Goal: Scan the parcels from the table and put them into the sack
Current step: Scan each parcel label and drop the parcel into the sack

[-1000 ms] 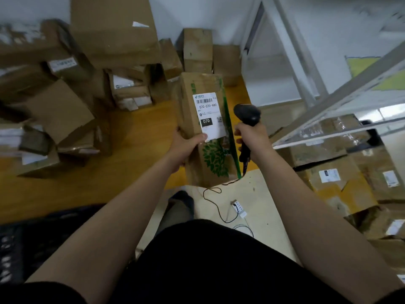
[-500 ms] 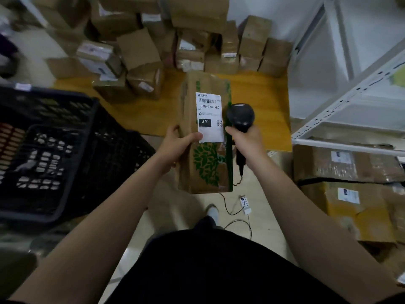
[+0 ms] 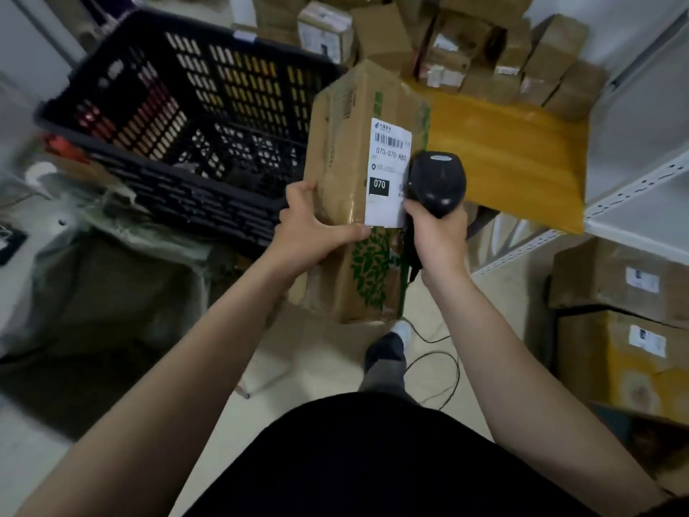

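Observation:
A tall brown cardboard parcel (image 3: 346, 173) with a green leaf print and a white "070" label is held in the air in front of me. My left hand (image 3: 313, 225) grips its left side, thumb across the front below the label. My right hand (image 3: 438, 233) grips a black barcode scanner (image 3: 436, 182) right beside the label, its cable hanging down. The sack (image 3: 123, 255), grey-green and open-mouthed, sits on the floor at lower left. Several more parcels (image 3: 481, 54) are piled at the back of the orange table (image 3: 514, 158).
A large black slatted plastic crate (image 3: 179, 117) stands left of the parcel, above the sack. White metal shelving (image 3: 641, 181) rises at right, with big labelled boxes (image 3: 619, 292) on the floor beneath. The scanner cable (image 3: 443, 371) loops on the floor by my foot.
The view has swung left and down, so the crate and sack came into sight. The parcel moved left off the table with both hands; the scanner came closer to the label.

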